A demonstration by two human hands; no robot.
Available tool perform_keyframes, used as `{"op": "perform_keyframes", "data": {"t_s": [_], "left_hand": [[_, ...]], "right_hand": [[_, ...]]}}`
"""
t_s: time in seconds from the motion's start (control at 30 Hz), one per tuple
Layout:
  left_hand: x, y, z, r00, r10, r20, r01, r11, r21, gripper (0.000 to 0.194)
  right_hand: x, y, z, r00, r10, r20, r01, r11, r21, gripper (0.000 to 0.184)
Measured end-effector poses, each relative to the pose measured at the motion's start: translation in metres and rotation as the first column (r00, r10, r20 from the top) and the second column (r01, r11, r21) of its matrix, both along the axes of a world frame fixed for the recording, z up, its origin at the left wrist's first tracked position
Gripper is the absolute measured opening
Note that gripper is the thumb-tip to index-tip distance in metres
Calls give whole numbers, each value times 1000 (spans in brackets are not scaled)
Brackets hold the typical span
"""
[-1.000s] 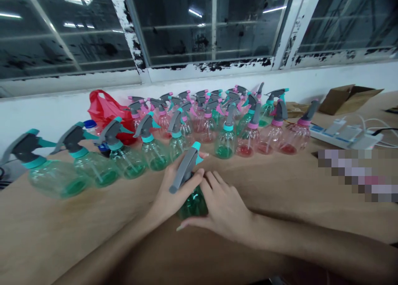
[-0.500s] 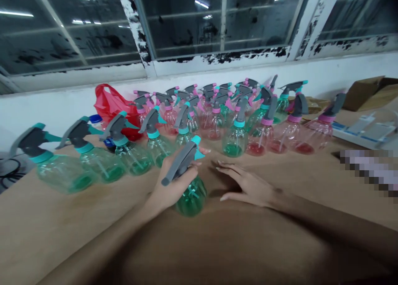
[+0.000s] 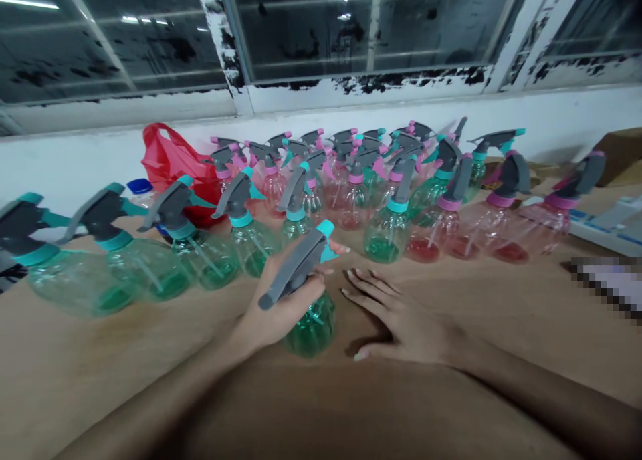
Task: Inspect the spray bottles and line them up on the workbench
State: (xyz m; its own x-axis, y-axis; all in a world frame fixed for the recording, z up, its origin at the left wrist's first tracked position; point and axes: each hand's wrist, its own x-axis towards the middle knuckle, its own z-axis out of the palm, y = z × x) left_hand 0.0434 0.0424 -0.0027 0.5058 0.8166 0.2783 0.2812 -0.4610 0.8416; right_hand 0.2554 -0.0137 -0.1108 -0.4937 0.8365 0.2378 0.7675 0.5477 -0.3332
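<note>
My left hand is wrapped round the neck of a green spray bottle with a grey and turquoise trigger head. The bottle stands in front of me, its nozzle pointing away to the upper right. To its right, my right hand hovers over or rests on the table, palm down and fingers spread, holding nothing; contact cannot be told. Just beyond it is another green spray bottle. Several more green spray bottles stand in a row at the left.
Pink spray bottles crowd along the wall, mixed with green ones. A red plastic bag and a blue-capped bottle are behind the left row. At the right are a cardboard box, a white tray and a pixelated object on the table.
The camera view has shifted and moved slightly closer. My right hand's fingers have spread wider. My left hand keeps its hold on the green spray bottle.
</note>
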Motion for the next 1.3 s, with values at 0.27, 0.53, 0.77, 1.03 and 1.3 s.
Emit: {"op": "perform_keyframes", "data": {"t_s": [0.27, 0.53, 0.77, 1.03, 1.3], "left_hand": [[-1, 0, -1, 999, 39, -31, -40, 998, -43, 10], [-9, 1, -11, 996, 73, -53, -76, 995, -58, 12], [-10, 5, -16, 1000, -1, -4, 1, 998, -58, 10], [1, -4, 3, 996, 62, -61, -60, 998, 30, 9], [1, -5, 3, 990, 115, -81, -112, 993, 39, 12]], "right_hand": [[2, 1, 1, 998, 10, -62, -10, 1000, -4, 84], [2, -1, 4, 998, -25, -49, 23, 999, -40, 71], [1, -1, 7, 996, -37, -82, 34, 999, -37, 61], [1, -1, 8, 997, -53, -54, 51, 998, -43, 59], [1, -1, 9, 997, -56, -54, 54, 998, -38, 58]]}}
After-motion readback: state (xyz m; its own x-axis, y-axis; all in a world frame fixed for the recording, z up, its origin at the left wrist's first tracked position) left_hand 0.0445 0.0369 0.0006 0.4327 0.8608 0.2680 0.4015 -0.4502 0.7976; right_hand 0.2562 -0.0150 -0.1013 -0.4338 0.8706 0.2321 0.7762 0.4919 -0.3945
